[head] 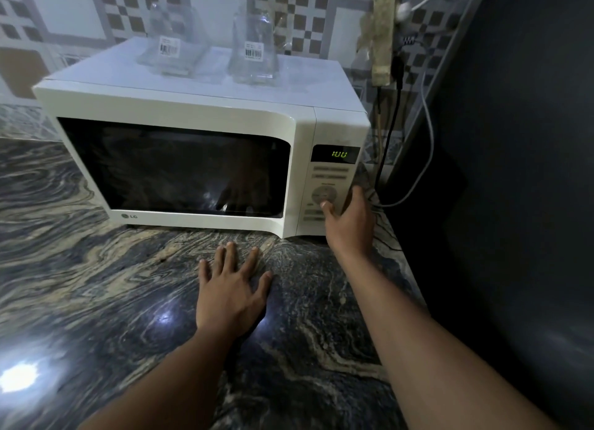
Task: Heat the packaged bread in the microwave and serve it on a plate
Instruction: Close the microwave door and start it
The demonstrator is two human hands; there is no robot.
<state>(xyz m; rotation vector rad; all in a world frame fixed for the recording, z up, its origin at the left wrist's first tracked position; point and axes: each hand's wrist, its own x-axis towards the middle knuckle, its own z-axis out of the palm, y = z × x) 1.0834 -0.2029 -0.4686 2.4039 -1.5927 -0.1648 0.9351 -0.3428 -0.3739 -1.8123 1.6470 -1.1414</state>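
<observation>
Packaged bread: location?
— Not in view. It is not on the countertop (96, 301) and not in either hand. It may be inside the microwave (180, 104), but the dark door (173, 169) hides the cavity, so I cannot tell.

Nearest entries first.
— Left hand (231, 288), at 6 o'clock of the microwave: flat on the countertop, fingers spread wide, holding nothing.
— Right hand (350, 217), at 4 o'clock of the microwave: thumb on the lower control panel (328, 172), fingers reaching round the cabinet's right edge, holding nothing.

The appliance?
— Door closed. The display (340, 154), at 3 o'clock of the door, is lit green. The digits are blurred and possibly read one minute.

Beyond it?
— Two glass jars (254, 50) with barcode labels on the microwave's top, at 12 o'clock. Cables (390, 124) at 2 o'clock, in front of the tiled wall (64, 18).

Progress?
— As a judgement: with the door closed and a time apparently entered, loading is probably done. The step in hand looks like setting the time or starting the microwave. Still outstanding are the heating run, retrieval and serving. No plate is in view.
</observation>
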